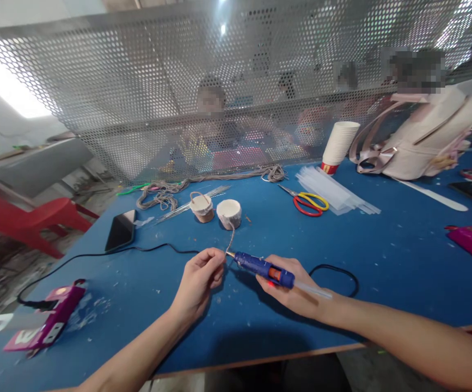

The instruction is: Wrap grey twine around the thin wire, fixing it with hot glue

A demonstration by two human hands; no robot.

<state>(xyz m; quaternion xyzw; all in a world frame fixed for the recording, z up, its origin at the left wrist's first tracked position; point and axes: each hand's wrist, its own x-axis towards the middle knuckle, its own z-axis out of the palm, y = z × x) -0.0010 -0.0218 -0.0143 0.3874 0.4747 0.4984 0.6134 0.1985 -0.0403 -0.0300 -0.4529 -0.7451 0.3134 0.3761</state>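
Note:
My right hand [296,288] grips a blue glue gun [262,268] with a clear glue stick out of its back, its nozzle pointing left. My left hand [201,277] pinches the end of a thin twine strand [231,237] right at the nozzle tip. The strand runs up to a small white cup [228,213] partly wrapped in twine. Beside that cup stands a second small cup [201,207], wrapped and with a twine handle.
On the blue table [382,256] lie a dark phone [120,230], a twine bundle [166,193], red-yellow scissors [309,202], clear glue sticks [333,190], stacked paper cups [339,144], a pale bag [423,136] and pink power strips [51,321]. People sit behind the perforated screen [178,98].

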